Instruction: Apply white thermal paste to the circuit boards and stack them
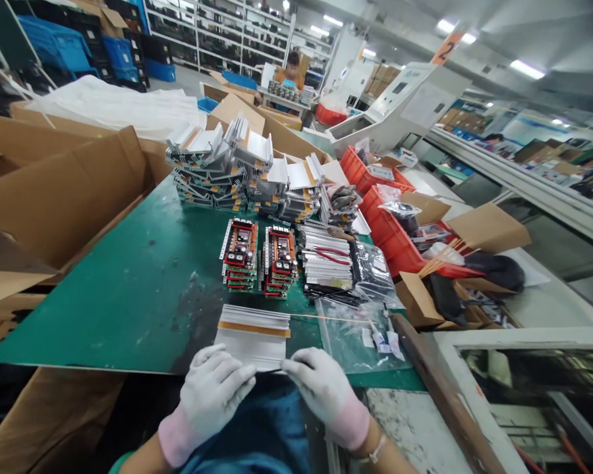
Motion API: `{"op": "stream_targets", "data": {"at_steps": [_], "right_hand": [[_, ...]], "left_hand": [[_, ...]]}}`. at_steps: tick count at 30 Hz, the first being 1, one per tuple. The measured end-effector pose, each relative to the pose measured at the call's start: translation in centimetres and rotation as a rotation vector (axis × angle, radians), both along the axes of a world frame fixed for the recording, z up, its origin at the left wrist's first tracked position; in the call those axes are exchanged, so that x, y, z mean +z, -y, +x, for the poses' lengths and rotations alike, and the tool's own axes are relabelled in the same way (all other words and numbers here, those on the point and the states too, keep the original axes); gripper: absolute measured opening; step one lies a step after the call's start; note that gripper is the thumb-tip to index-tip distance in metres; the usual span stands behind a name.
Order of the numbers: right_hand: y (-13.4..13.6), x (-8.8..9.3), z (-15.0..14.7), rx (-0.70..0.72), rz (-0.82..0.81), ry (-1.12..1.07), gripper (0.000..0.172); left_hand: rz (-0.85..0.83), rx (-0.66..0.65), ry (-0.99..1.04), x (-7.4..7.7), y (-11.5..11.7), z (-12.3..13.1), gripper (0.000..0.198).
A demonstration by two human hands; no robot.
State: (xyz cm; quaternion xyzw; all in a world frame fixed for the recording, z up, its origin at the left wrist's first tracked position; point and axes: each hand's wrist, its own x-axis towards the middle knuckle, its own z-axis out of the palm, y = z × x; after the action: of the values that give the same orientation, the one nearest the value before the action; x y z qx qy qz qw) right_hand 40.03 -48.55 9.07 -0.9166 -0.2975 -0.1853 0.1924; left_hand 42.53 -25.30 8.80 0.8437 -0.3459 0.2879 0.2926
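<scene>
Brown cardboard box flaps (54, 191) crowded in from the far left, with blue crates (54, 46) on racking behind them. Along the near edge of the green-topped desk (103, 316), the person's left hand (212, 395), in a white glove with a pink cuff, lay curled against the lower edge of a finned aluminium heat sink (252, 337); whether it gripped the piece or only steadied it, I cannot tell. The heat sink lay flat on the desk just ahead of both hands, an orange strip running across its face. Farther up the desk stood stacks of similar heat sinks (207, 168), and below them two stacks of circuit boards (259, 257) with red and black parts.

The right hand (323, 392), gloved the same way, was almost closed, pinching a thin dark sliver (277, 370) at the heat sink's edge, though it was too small to name. Beyond it lay a pile of silver pieces (323, 276) with red-handled pliers (331, 250) on top, a black bag (370, 266), and a clear plastic bag (350, 342) holding white tubes. Farther right were red crates (388, 227) and an open cardboard box (418, 303). A co-worker (290, 80) in orange stood far back — and the only legible writing was a "2" on an orange tag (447, 47).
</scene>
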Motion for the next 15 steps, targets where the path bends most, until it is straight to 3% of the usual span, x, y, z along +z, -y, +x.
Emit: {"op": "stream_targets", "data": {"at_steps": [7,15], "right_hand": [[3.4,-0.1,0.7,-0.062,-0.077,-0.029,0.025],[2.0,-0.1,3.0,-0.168,-0.476,-0.209,0.046]], "left_hand": [[-0.021,0.06,0.076,-1.3,-0.2,0.1,0.012],[-0.022,-0.012,0.056,-2.9,0.3,0.5,0.011]]}}
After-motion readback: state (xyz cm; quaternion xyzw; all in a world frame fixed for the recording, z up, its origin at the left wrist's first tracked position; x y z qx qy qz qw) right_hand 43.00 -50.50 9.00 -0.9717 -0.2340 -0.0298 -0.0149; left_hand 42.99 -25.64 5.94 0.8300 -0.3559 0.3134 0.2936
